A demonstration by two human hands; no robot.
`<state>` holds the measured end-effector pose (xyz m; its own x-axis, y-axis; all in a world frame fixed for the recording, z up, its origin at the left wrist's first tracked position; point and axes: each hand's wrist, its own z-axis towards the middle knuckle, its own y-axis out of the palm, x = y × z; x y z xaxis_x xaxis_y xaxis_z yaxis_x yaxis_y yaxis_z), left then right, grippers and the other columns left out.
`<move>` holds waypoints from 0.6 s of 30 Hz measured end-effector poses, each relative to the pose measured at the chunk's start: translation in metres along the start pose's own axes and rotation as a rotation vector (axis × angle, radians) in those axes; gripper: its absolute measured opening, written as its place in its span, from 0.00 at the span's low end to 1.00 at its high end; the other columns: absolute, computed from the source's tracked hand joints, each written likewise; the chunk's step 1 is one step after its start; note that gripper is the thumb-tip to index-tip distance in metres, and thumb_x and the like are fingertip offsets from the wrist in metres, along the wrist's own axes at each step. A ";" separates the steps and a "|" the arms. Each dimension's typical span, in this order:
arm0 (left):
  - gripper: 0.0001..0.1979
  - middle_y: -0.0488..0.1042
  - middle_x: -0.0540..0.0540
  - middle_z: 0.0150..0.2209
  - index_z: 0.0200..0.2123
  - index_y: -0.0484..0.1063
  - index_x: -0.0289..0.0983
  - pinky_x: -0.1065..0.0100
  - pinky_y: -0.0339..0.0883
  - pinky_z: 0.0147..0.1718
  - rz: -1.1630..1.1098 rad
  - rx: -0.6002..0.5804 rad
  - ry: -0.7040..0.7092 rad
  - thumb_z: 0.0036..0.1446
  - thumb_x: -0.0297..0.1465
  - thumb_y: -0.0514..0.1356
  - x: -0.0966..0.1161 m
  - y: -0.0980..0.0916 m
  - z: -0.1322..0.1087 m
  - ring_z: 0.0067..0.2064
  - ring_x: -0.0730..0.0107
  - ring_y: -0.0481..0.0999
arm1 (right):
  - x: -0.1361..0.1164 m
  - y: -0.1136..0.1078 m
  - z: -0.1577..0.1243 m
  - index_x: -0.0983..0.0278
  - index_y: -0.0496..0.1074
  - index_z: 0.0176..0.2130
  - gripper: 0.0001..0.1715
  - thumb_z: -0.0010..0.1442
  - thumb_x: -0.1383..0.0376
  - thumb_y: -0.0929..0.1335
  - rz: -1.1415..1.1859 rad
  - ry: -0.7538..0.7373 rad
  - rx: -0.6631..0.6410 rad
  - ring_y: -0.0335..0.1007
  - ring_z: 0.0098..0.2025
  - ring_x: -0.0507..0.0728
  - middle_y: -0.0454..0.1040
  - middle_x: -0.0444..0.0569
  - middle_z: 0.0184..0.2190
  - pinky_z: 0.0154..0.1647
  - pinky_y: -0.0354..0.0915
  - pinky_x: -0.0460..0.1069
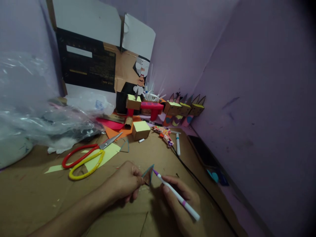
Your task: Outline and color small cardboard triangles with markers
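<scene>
Between the thumb and fingers of my left hand [128,182] is a small triangular cardboard piece [148,176] with blue-edged sides, its point upward. My right hand [181,197] grips a white felt-tip marker [177,196] with a purple band. The marker's purple tip lies at the triangle's upper right edge; whether it touches cannot be made out. Further back stands a small cardboard cube [141,130] with a pale yellow top, and a small white marker cap [141,140] lies in front of it.
Scissors [86,161] with red and yellow handles lie on yellow paper at left. A patterned glue gun [164,134] trails a black cord [195,179] along the right. Beyond are another marker [178,144], a phone [201,149], several eared box figures [184,108] and plastic bags [44,108].
</scene>
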<state>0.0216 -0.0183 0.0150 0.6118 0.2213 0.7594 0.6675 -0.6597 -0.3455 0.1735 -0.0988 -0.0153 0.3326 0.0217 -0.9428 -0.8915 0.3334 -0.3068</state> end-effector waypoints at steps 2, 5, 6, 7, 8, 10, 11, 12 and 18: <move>0.18 0.60 0.54 0.07 0.11 0.57 0.38 0.75 0.43 0.08 0.001 0.007 0.009 0.45 0.41 0.53 0.000 0.000 0.001 0.08 0.80 0.53 | -0.002 0.002 0.001 0.62 0.75 0.34 0.12 0.51 0.60 0.66 -0.040 -0.018 -0.009 0.68 0.24 0.55 0.74 0.48 0.24 0.23 0.63 0.45; 0.17 0.60 0.54 0.07 0.11 0.57 0.38 0.75 0.42 0.08 0.006 0.018 0.011 0.45 0.39 0.53 0.000 0.001 0.002 0.08 0.80 0.52 | -0.002 0.003 0.002 0.62 0.75 0.35 0.13 0.52 0.59 0.65 -0.099 -0.011 -0.025 0.68 0.24 0.55 0.74 0.47 0.23 0.22 0.62 0.44; 0.16 0.60 0.55 0.07 0.12 0.57 0.38 0.75 0.42 0.08 0.002 0.017 0.009 0.45 0.39 0.53 -0.001 0.001 0.002 0.08 0.80 0.52 | -0.001 0.003 0.001 0.63 0.75 0.35 0.14 0.53 0.59 0.65 -0.110 -0.006 -0.029 0.68 0.24 0.55 0.74 0.47 0.23 0.22 0.62 0.44; 0.15 0.60 0.55 0.07 0.12 0.58 0.37 0.75 0.43 0.08 -0.006 0.013 0.009 0.45 0.38 0.52 -0.001 0.001 0.002 0.08 0.80 0.52 | 0.000 0.003 0.001 0.63 0.75 0.34 0.14 0.53 0.58 0.64 -0.117 -0.002 -0.029 0.68 0.23 0.54 0.74 0.47 0.22 0.22 0.61 0.44; 0.15 0.60 0.55 0.07 0.12 0.59 0.37 0.75 0.43 0.08 -0.014 0.006 0.010 0.44 0.38 0.52 -0.001 0.001 0.003 0.08 0.80 0.52 | 0.000 0.003 0.001 0.64 0.75 0.34 0.15 0.53 0.58 0.64 -0.120 0.000 -0.027 0.68 0.23 0.54 0.74 0.47 0.22 0.21 0.61 0.43; 0.14 0.60 0.55 0.07 0.12 0.59 0.37 0.75 0.43 0.08 -0.027 0.003 0.019 0.43 0.38 0.52 -0.002 0.002 0.003 0.08 0.80 0.52 | 0.002 0.004 0.000 0.64 0.75 0.33 0.15 0.52 0.58 0.64 -0.119 -0.004 -0.019 0.67 0.22 0.53 0.73 0.46 0.21 0.20 0.60 0.43; 0.14 0.59 0.55 0.07 0.12 0.59 0.38 0.74 0.43 0.08 -0.029 0.007 0.022 0.43 0.38 0.51 -0.003 0.002 0.003 0.08 0.80 0.51 | 0.003 0.006 0.000 0.64 0.75 0.32 0.15 0.52 0.57 0.64 -0.117 -0.006 -0.002 0.66 0.21 0.53 0.73 0.46 0.20 0.20 0.59 0.43; 0.14 0.59 0.55 0.07 0.12 0.58 0.38 0.74 0.43 0.08 -0.030 0.015 0.024 0.42 0.38 0.51 -0.003 0.003 0.003 0.08 0.80 0.51 | 0.004 0.007 0.000 0.64 0.75 0.31 0.15 0.52 0.57 0.64 -0.114 -0.012 0.021 0.66 0.20 0.53 0.72 0.46 0.19 0.19 0.59 0.43; 0.11 0.58 0.56 0.06 0.13 0.59 0.38 0.74 0.42 0.08 -0.037 0.047 -0.002 0.41 0.35 0.51 -0.006 0.005 0.006 0.07 0.80 0.50 | 0.010 0.018 0.002 0.62 0.76 0.27 0.13 0.49 0.58 0.65 -0.121 -0.091 0.136 0.66 0.18 0.52 0.71 0.44 0.15 0.19 0.58 0.42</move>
<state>0.0237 -0.0188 0.0052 0.5873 0.2459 0.7711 0.7087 -0.6164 -0.3432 0.1616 -0.0906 -0.0300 0.4665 0.0570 -0.8827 -0.7955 0.4632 -0.3905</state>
